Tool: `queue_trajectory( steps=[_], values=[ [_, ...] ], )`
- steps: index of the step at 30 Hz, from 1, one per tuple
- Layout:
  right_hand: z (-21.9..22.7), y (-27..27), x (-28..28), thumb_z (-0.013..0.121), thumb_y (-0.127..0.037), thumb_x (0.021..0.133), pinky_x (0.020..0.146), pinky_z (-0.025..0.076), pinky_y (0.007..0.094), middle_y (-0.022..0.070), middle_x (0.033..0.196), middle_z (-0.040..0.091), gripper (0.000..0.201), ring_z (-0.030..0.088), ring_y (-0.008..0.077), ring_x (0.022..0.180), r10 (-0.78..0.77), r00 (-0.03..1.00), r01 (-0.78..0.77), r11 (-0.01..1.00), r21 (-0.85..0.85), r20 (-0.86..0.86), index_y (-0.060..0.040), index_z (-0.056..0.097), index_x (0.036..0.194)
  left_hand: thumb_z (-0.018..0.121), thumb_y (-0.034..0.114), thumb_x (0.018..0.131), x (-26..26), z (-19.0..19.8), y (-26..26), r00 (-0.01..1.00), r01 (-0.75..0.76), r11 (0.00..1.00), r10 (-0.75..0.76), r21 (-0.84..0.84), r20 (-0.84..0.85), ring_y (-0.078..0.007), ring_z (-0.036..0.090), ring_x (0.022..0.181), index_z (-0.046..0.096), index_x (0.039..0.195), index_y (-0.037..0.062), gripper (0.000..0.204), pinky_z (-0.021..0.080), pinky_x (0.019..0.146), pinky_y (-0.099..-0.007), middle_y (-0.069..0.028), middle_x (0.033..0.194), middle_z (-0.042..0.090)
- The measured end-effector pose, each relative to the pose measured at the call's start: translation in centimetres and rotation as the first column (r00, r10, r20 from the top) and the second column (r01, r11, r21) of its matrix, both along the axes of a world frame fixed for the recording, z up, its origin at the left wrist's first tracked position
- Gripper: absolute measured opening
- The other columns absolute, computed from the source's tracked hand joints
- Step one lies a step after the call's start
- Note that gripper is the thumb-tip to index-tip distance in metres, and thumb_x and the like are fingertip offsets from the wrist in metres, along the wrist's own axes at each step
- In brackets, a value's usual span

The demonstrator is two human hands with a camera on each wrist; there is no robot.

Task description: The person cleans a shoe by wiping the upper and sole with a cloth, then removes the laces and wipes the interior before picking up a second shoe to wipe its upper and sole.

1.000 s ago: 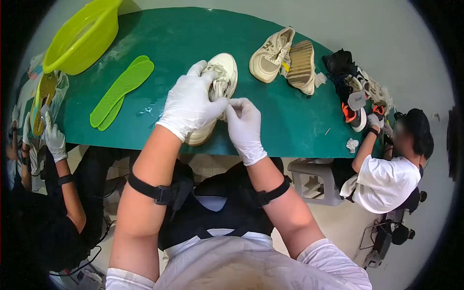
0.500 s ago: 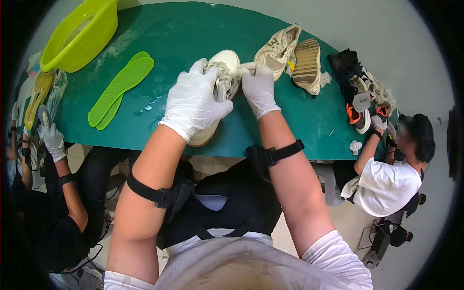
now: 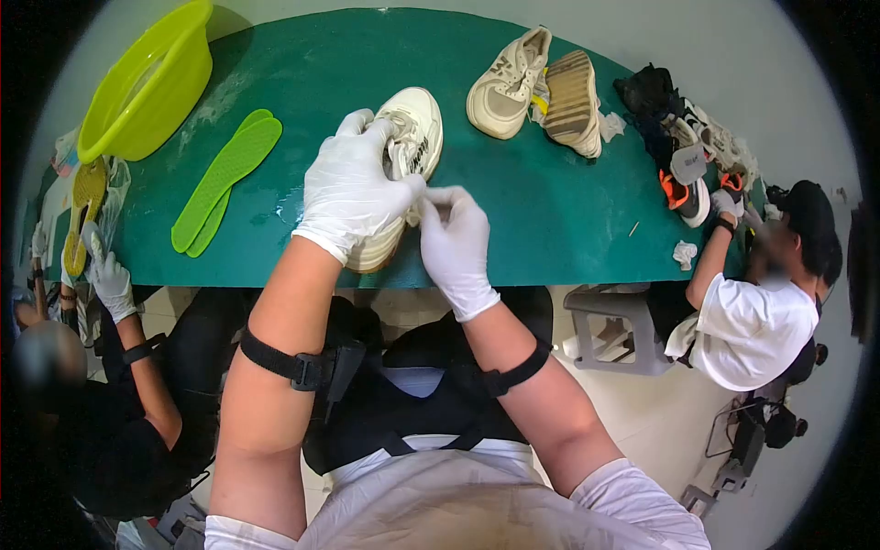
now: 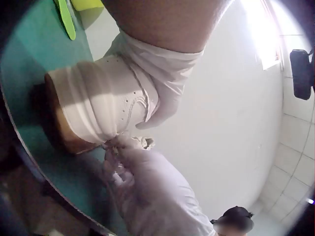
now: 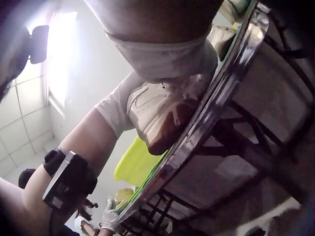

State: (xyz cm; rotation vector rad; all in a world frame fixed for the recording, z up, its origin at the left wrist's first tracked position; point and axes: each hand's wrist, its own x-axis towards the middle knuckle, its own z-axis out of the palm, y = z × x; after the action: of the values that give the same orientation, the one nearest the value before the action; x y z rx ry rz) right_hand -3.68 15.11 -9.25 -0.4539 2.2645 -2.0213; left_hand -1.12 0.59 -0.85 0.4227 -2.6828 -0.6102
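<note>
1. Right hand [image 3: 454, 240], white-gloved, lower centre of the head view: fingers and thumb curled together in a pinch on something small and pale at the near end of the shoe, seemingly a lace end, though it is too small to tell for certain. In the left wrist view the same hand [image 4: 147, 189] sits just below the shoe's heel.

2. Left hand [image 3: 356, 188], white-gloved, centre of the frame: fingers wrapped over the upper of the white sneaker [image 3: 410, 147], gripping it from above and pressing it to the table.

3. White sneaker, position: on the green table [image 3: 550, 220], heel near the table's front edge, toe pointing away toward the upper part of the frame. Its long axis runs near to far, tilted slightly to the right. The pinching hand lies at the heel end, just right of the gripping hand; both touch the shoe, with the left hand covering more of it.

4. Two green insoles [image 3: 225, 179], stacked, left of the shoe and apart from it.

5. Second pair of beige sneakers [image 3: 536, 92], upper centre, one lying sole-outward.

6. Yellow-green basin [image 3: 147, 82], upper left corner of the table.

7. Pile of dark and mixed shoes [image 3: 683, 156], far right end, beside a seated person in a white shirt [image 3: 756, 325].
</note>
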Motion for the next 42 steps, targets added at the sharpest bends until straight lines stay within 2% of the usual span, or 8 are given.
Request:
queue_trajectory(
  steps=[8, 19, 23, 27, 31, 38, 40, 42],
  values=[
    [1.4, -3.2, -7.0, 0.072, -0.005, 0.089, 0.071, 0.058, 0.0387, 0.0197, 0.084, 0.073, 0.008, 0.075, 0.0313, 0.076, -0.028, 0.951, 0.045, 0.998, 0.05, -0.307, 0.0009, 0.07, 0.094, 0.075, 0.042, 0.072, 0.0, 0.3, -0.1, 0.999, -0.019, 1.0, 0.02, -0.021, 0.031, -0.0418, 0.063, 0.123, 0.07, 0.128, 0.0047, 0.067, 0.053, 0.104, -0.0456, -0.0233, 0.144, 0.058],
    [0.7, -5.5, -9.4, 0.069, -0.009, 0.092, 0.08, 0.056, 0.0452, 0.0218, 0.086, 0.073, 0.009, 0.073, 0.0394, 0.084, -0.316, 0.946, 0.318, 0.948, 0.019, -0.073, 0.0003, 0.068, 0.092, 0.076, 0.039, 0.071, -0.3, 0.2, 0.1, 0.999, -0.038, 0.999, 0.038, -0.002, 0.011, -0.0405, 0.063, 0.124, 0.069, 0.13, 0.0037, 0.069, 0.053, 0.104, -0.0443, -0.0226, 0.144, 0.058],
    [-0.3, -4.8, -10.9, 0.068, -0.008, 0.091, 0.079, 0.057, 0.0439, 0.0206, 0.085, 0.074, 0.009, 0.073, 0.0372, 0.082, -0.301, 0.953, 0.301, 0.953, -0.036, -0.014, 0.0, 0.069, 0.088, 0.076, 0.04, 0.071, -0.2, -0.1, 0.0, 0.999, -0.049, 0.999, 0.049, -0.001, 0.001, -0.0393, 0.062, 0.125, 0.069, 0.13, 0.0036, 0.069, 0.052, 0.105, -0.0439, -0.0212, 0.146, 0.058],
    [0.8, -3.3, -8.0, 0.068, -0.007, 0.09, 0.076, 0.057, 0.041, 0.0182, 0.082, 0.073, 0.007, 0.074, 0.0325, 0.078, -0.171, 0.984, 0.175, 0.973, 0.152, -0.042, -0.0012, 0.069, 0.088, 0.076, 0.035, 0.07, -0.2, 0.8, 0.5, 0.997, -0.069, 0.998, 0.068, 0.016, 0.043, -0.0389, 0.06, 0.13, 0.068, 0.13, 0.0002, 0.07, 0.05, 0.109, -0.0416, -0.0225, 0.144, 0.059],
    [0.7, -2.0, -3.1, 0.07, -0.002, 0.089, 0.069, 0.057, 0.0367, 0.0163, 0.081, 0.074, 0.002, 0.073, 0.0248, 0.071, -0.041, 0.997, 0.034, 0.995, -0.097, -0.072, -0.0001, 0.068, 0.09, 0.078, 0.039, 0.071, -0.4, -0.3, -0.1, 0.998, -0.066, 0.998, 0.066, -0.018, 0.001, -0.0375, 0.064, 0.124, 0.069, 0.13, 0.003, 0.07, 0.052, 0.105, -0.0428, -0.0204, 0.145, 0.058],
    [-0.1, 2.0, -0.3, 0.067, -0.001, 0.095, 0.066, 0.056, 0.0299, 0.0082, 0.078, 0.073, 0.003, 0.07, 0.0135, 0.069, 0.199, 0.976, -0.181, 0.966, -0.185, 0.087, 0.0007, 0.067, 0.093, 0.08, 0.033, 0.076, -0.2, -0.6, -0.4, 0.998, -0.014, 0.995, 0.019, 0.096, -0.057, -0.0361, 0.065, 0.122, 0.071, 0.123, 0.003, 0.056, 0.052, 0.104, -0.0418, -0.0225, 0.139, 0.061],
    [0.2, 3.1, -0.7, 0.064, -0.001, 0.098, 0.07, 0.057, 0.0279, 0.0074, 0.082, 0.074, 0.003, 0.071, 0.0114, 0.074, 0.163, 0.982, -0.149, 0.979, -0.142, 0.096, 0.0004, 0.066, 0.1, 0.079, 0.022, 0.083, 0.1, -0.6, -0.9, 0.919, 0.009, 0.995, 0.031, 0.1, -0.393, -0.0357, 0.065, 0.118, 0.072, 0.112, 0.0023, 0.036, 0.052, 0.102, -0.0423, -0.0226, 0.133, 0.064],
    [0.2, 3.5, -1.0, 0.064, 0.0, 0.099, 0.071, 0.057, 0.0267, 0.0068, 0.084, 0.074, 0.003, 0.07, 0.011, 0.075, 0.147, 0.973, -0.112, 0.975, -0.191, 0.177, 0.0002, 0.066, 0.1, 0.079, 0.017, 0.086, 1.6, -0.1, -0.5, 0.895, 0.022, 0.994, 0.028, 0.107, -0.446, -0.0373, 0.065, 0.116, 0.07, 0.103, 0.0018, 0.023, 0.051, 0.1, -0.0442, -0.0233, 0.127, 0.065]
  ],
)
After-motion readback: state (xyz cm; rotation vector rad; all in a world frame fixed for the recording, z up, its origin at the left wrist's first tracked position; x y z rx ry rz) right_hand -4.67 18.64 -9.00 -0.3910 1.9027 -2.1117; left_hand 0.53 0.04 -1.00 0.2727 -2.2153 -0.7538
